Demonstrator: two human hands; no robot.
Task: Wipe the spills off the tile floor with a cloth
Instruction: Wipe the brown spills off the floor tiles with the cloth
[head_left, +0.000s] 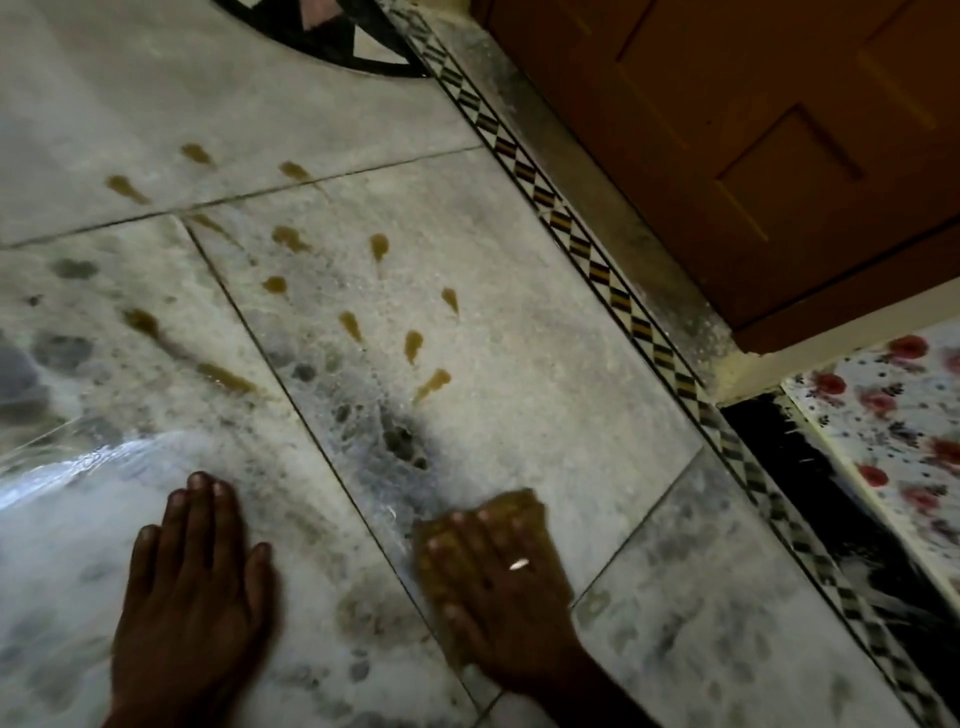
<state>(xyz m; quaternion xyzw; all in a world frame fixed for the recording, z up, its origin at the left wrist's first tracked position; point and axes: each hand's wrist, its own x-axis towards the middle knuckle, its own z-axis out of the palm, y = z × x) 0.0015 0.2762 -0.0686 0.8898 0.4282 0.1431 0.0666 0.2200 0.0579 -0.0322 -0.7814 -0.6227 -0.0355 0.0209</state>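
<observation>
Several brown spill drops (358, 325) lie scattered over the pale marbled tile floor (519, 322), some smeared into streaks, like the long one (223, 375) at the left. My right hand (498, 577) presses flat on a brownish-yellow cloth (524, 506) on the floor just below the drops; a ring sits on one finger. My left hand (195, 577) rests flat on the tiles to the left, fingers together and stretched out, holding nothing.
A diamond-patterned border strip (613, 280) runs diagonally along the floor's right side. Beyond it stands a brown wooden door (753, 145). A floral-patterned surface (893, 415) lies at the far right. A bright glare (78, 467) covers the floor at the left.
</observation>
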